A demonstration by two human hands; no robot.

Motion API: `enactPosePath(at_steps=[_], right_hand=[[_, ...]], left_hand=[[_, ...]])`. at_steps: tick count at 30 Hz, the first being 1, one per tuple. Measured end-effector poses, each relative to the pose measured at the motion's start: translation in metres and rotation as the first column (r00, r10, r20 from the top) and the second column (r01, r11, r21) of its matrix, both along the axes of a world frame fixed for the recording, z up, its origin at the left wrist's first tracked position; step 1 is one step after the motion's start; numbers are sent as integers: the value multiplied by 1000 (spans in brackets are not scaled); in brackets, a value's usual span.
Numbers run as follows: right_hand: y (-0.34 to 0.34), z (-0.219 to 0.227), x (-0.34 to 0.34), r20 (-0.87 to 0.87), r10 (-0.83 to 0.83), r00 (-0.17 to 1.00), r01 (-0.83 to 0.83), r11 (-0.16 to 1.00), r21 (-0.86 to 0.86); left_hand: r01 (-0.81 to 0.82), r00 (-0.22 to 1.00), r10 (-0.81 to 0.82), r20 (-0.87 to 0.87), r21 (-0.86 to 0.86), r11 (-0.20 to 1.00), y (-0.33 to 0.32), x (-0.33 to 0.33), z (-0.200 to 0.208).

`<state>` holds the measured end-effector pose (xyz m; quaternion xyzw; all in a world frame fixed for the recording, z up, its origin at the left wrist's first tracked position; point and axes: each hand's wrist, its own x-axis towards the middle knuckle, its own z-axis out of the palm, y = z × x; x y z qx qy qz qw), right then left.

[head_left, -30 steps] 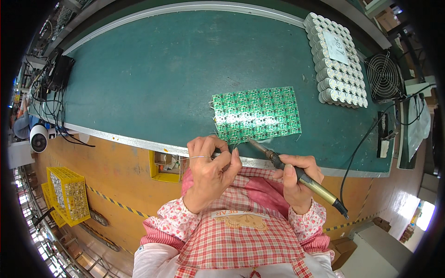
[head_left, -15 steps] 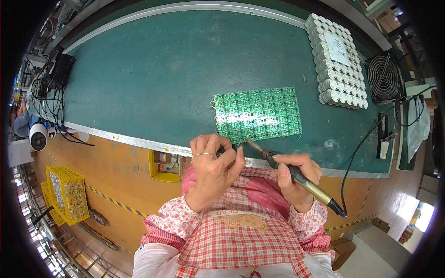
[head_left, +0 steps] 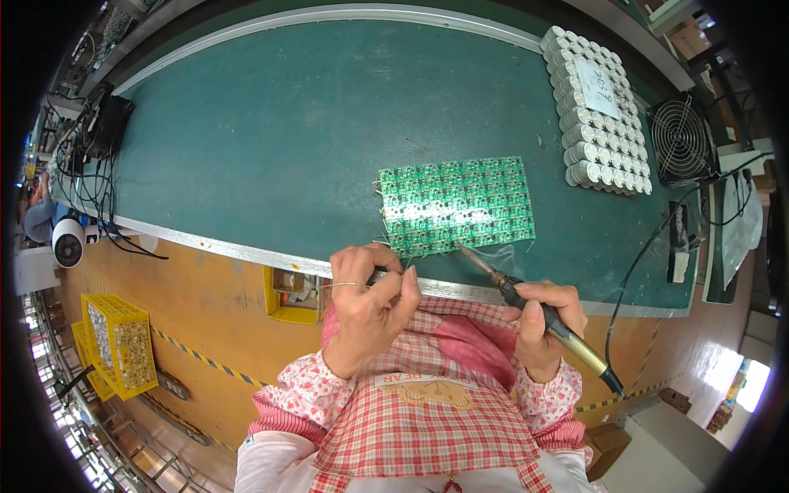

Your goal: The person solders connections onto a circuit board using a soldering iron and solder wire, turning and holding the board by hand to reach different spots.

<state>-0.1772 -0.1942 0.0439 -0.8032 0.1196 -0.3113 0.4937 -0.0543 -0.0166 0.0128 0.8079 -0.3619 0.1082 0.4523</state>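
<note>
A green circuit board panel (head_left: 456, 201), crowded with small parts, lies on the workbench, with short thin wires along its left edge. My right hand (head_left: 546, 324) is closed round a soldering iron (head_left: 567, 335) with a dark grip and a gold-coloured handle. Its tip points up and left and is at the near edge of the panel; whether it touches cannot be told. Faint smoke drifts beside the iron. Just off the panel's near left corner, my left hand (head_left: 368, 300) is closed, fingers curled round a small dark thing, mostly hidden.
The green workbench (head_left: 263, 123) has a metal front edge. At the far right stands a block of white cylindrical cells (head_left: 604, 123) with a paper label, beside a black fan (head_left: 680, 138). The iron's cord (head_left: 629, 296) runs along the right. Black cables (head_left: 99, 189) hang at the left.
The iron's tip has shifted right along the panel's near edge, my right hand moving right with it. My left hand has drawn slightly left and down, away from the panel. Smoke now shows.
</note>
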Motion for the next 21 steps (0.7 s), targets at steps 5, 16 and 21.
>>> enactPosePath(at_steps=[5,16,21], right_hand=[[-5,-7,-11,18,-62,998,62,998,-4],[-18,-12,-26,25,-189,982,190,980,-66],[-23,-11,-30,13,-169,986,168,965,-200]], left_hand=[[-55,998,55,-42,-19,998,15,-3,-4],[-152,977,148,-155,-13,988,28,-2,-14],[-146,980,148,-132,24,989,26,1,-9]])
